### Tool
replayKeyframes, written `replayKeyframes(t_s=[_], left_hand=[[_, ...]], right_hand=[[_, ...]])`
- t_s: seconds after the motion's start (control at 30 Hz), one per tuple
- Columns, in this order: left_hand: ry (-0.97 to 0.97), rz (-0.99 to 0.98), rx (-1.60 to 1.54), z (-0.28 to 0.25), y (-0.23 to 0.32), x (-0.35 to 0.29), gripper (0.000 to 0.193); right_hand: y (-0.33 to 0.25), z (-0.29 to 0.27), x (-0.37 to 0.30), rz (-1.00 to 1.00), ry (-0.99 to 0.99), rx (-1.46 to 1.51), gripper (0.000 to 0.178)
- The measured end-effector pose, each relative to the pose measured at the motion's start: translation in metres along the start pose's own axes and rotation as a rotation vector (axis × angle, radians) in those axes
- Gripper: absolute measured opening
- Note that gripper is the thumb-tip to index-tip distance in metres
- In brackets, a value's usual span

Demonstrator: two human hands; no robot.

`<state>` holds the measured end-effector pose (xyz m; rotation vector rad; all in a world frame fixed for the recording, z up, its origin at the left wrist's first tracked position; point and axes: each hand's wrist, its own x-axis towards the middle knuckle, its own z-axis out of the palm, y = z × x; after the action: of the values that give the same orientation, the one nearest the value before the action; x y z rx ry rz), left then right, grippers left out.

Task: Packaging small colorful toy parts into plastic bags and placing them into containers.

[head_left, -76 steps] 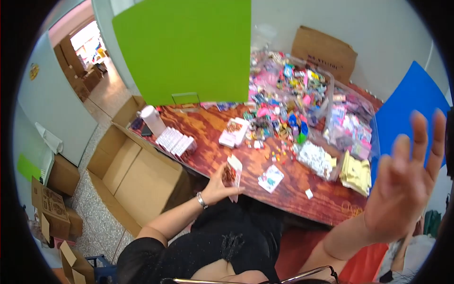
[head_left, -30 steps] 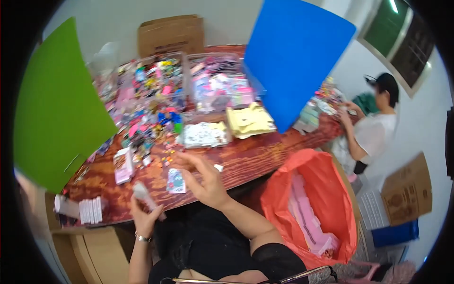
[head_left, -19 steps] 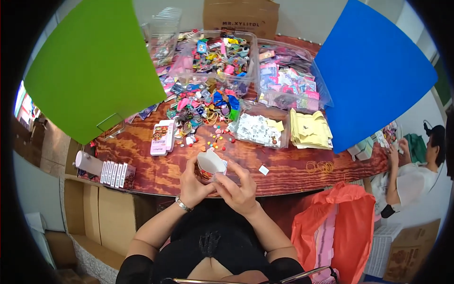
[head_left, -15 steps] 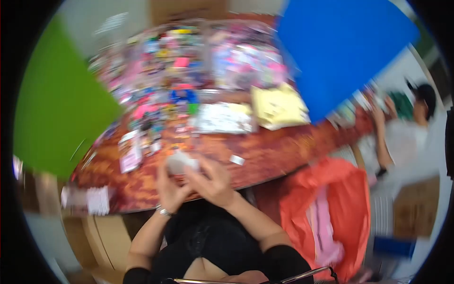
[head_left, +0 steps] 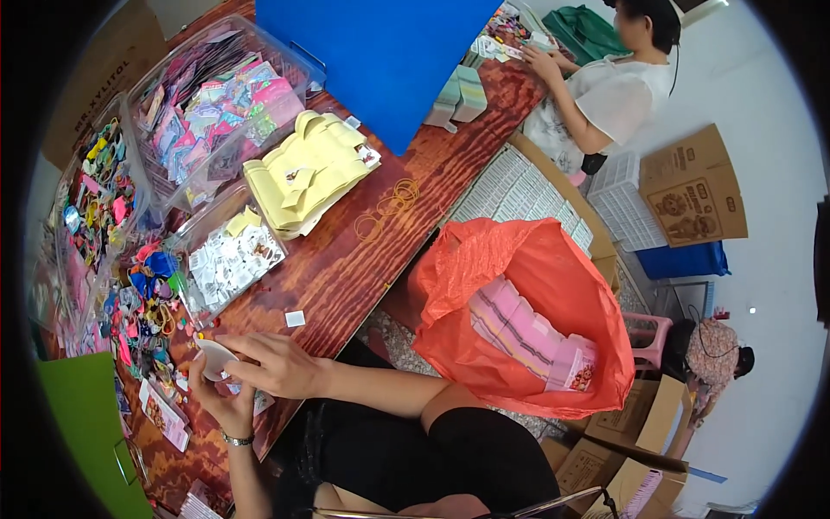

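Over the near left part of the table, my left hand [head_left: 226, 405], with a metal watch at the wrist, is closed on a small white curved piece of paper or card [head_left: 216, 359]. My right hand [head_left: 281, 365] reaches in from the right, its fingers bent and pinched at the same white piece. What lies between the fingertips is partly hidden. Beside my hands a pink-and-white printed card pack [head_left: 164, 415] rests on the table. A small white square [head_left: 295, 319] lies just beyond my right hand.
On the wooden table [head_left: 346, 268] are a clear bin of printed cards [head_left: 216, 104], a tub of small white printed pieces [head_left: 233, 264], yellow sheets [head_left: 307, 173], rubber bands [head_left: 380, 212] and colourful trinkets [head_left: 143, 298]. A red bag [head_left: 519, 259] holds pink packs. A co-worker [head_left: 596, 95] sits at the far right.
The view has swung to the right and sharpened, so the table now runs diagonally and more of the room shows. Both hands stay together on the white piece.
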<state>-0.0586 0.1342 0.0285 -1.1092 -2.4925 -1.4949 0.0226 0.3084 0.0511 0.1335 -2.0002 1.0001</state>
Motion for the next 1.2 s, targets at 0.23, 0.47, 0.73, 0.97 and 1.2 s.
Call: replayKeyframes(t_s=[0.23,0.47,0.73,0.97,1.2], left_hand=[[0.075,-0.018,-0.057,0.004,-0.001,0.003,0.079],[0.107,0.126,0.052,-0.015,0.009,-0.021,0.068],[0.25,0.067,0.343,-0.048,0.036,-0.064,0.068],[0.304,0.126,0.363,-0.058,0.041,-0.085,0.075],[0.276,0.062,0.462,-0.057,0.042,-0.097,0.1]], right_hand=[[-0.008,-0.015,0.021,0.257,-0.03,0.237,0.027],[-0.016,0.013,0.001,0.722,-0.117,0.766,0.02],[-0.065,0.027,-0.008,0.869,-0.262,0.972,0.025],[-0.09,0.026,-0.012,0.536,-0.488,0.581,0.023],[-0.106,0.023,-0.012,0.397,-0.44,0.375,0.021]])
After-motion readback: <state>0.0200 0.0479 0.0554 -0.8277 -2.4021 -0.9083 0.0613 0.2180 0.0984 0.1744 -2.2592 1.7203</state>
